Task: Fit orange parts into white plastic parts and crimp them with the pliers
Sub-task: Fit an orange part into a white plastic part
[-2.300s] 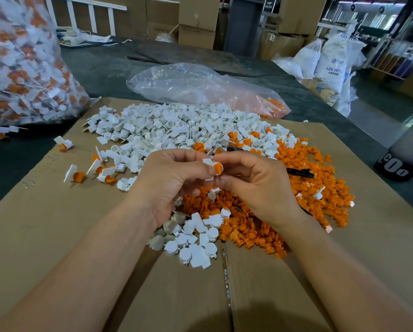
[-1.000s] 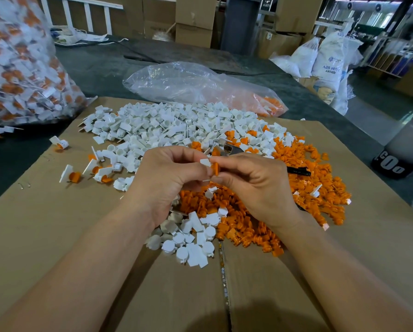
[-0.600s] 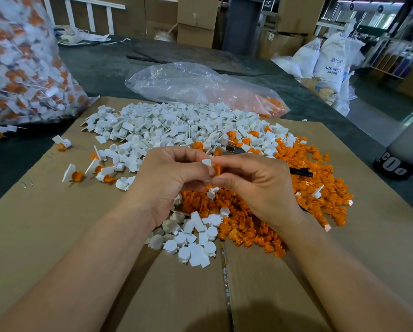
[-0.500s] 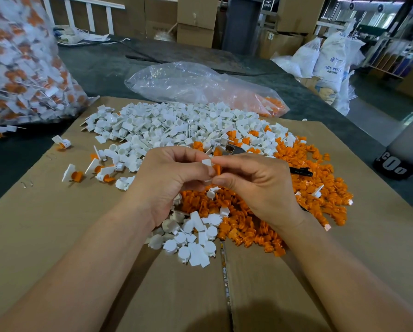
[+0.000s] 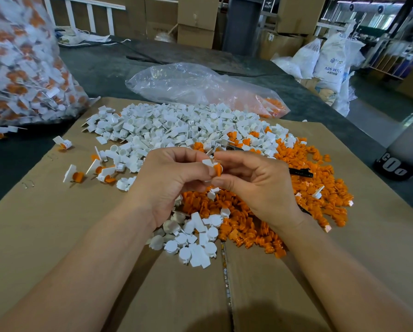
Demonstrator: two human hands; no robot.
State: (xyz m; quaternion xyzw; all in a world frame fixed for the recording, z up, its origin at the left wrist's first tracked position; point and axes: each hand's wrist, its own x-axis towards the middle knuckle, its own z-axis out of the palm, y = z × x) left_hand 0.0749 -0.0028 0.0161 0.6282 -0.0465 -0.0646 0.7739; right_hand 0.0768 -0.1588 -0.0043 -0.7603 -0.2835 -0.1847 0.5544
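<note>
My left hand [image 5: 169, 180] and my right hand [image 5: 255, 185] meet over the middle of the cardboard. The left fingers pinch a small white plastic part [image 5: 207, 162], and the right thumb and forefinger pinch an orange part [image 5: 217, 169] set against it. Under the hands lies a heap of loose orange parts [image 5: 308, 188]; a wide heap of white parts [image 5: 172, 130] spreads behind. The pliers [image 5: 300, 173] lie in the orange heap, only a black handle showing past my right hand.
Several assembled white-and-orange pieces [image 5: 100, 168] lie left on the cardboard sheet [image 5: 45, 224]. A big bag of finished pieces [image 5: 21, 68] stands far left. A clear plastic bag [image 5: 195, 87] lies behind the heaps. A dark container [image 5: 397, 161] stands at the right edge.
Both hands stayed together at the same spot. The orange part between my fingertips has turned slightly, showing more of its round face against the white part.
</note>
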